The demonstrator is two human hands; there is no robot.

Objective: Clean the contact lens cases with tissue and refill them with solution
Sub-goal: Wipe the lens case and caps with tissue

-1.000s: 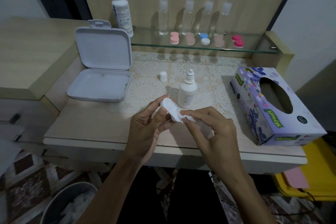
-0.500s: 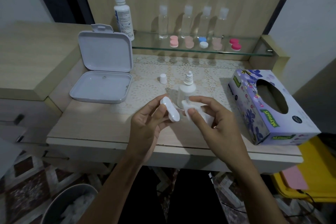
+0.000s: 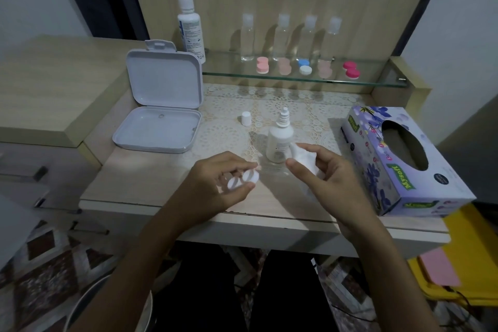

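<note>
Wood-grain desk [image 3: 151, 178] fills the middle of the frame, a lace mat over its rear half and a glass shelf across the upper centre. Low and centre, the left hand [image 3: 213, 186] pinches a white contact lens case [image 3: 242, 180] between thumb and fingertips, its two round wells facing up. The case's long axis runs from lower left to upper right, so its nearer-right well points toward the other hand. Just right of centre, the right hand [image 3: 328, 183] grips a crumpled white tissue [image 3: 303, 160], thumb and forefinger curled round it; tissue and case are apart, with a bare gap of desk between them. The right hand sits nearer the open solution bottle [image 3: 279, 140], which stands upright just behind the tissue, its cap [image 3: 246, 118] off and resting on the mat to the upper left. Judging by this, the tissue must travel left and slightly down to meet the wells. Further out: an open white box [image 3: 159, 127] at left, a tissue box [image 3: 404, 159] at right, more lens cases and bottles on the shelf.
</note>
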